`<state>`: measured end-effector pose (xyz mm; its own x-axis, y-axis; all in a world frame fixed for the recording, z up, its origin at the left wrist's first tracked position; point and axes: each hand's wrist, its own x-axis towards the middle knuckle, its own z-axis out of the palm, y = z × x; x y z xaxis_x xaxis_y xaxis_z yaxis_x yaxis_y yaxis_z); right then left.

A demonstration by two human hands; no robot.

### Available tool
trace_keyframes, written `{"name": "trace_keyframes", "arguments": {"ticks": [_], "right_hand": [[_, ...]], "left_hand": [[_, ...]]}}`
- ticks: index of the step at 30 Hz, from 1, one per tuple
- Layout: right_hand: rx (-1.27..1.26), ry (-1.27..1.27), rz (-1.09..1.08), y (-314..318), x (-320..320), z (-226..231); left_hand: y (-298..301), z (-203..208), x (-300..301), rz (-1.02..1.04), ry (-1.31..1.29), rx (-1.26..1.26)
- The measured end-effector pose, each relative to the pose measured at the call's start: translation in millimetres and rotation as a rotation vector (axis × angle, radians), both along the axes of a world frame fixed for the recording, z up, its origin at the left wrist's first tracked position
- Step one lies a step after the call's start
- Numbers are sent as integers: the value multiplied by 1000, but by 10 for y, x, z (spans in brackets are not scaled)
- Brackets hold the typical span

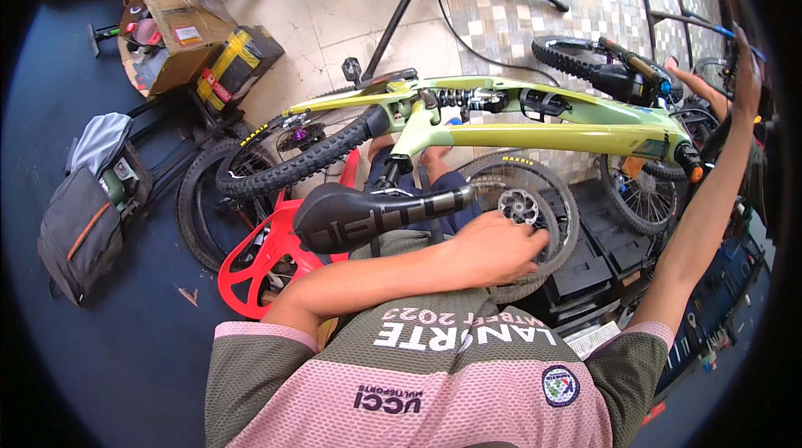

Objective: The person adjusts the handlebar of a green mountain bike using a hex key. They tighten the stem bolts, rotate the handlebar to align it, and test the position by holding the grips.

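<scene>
A yellow-green mountain bike frame [543, 139] stretches across in front of me, with a black saddle [342, 218] toward me and a knobbly rear tyre [313, 156] at its left. My left forearm crosses before my chest. My left hand [504, 246] is closed, fingers curled down; what they hold, if anything, is hidden. Just beyond it a wheel with a brake disc [519, 207] shows, and I cannot tell whether the hand touches it. Far out to the right, my right hand [746, 76] is raised at the dark rim of the picture, its fingers too unclear to read.
A red plastic chair [246, 273] stands left of the saddle. Beyond lie a grey bag [83, 235], an open cardboard box [180, 35] and another wheel. Black stand legs [401, 10] cross the tiled floor. Black cases [585, 268], tools and another person's limb [706, 89] are at right.
</scene>
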<state>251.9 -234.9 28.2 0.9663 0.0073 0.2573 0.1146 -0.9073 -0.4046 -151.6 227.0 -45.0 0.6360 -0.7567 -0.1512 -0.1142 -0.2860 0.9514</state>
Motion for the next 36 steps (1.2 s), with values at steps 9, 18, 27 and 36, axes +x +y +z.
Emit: {"name": "trace_keyframes", "arguments": {"ticks": [9,18,27,36], "right_hand": [[124,189,-121,107,144,-76],[-149,186,16,360,602,-123],[-306,271,-71,909,396,-66],[-330,302,-247,1048,206,22]], "left_hand": [[623,-122,-1063,457,292,397],[1285,-1515,-2749,968,497,635],[1094,-2242,-3865,1228,765,538],[964,-2342,-3742,1101,586,679]]}}
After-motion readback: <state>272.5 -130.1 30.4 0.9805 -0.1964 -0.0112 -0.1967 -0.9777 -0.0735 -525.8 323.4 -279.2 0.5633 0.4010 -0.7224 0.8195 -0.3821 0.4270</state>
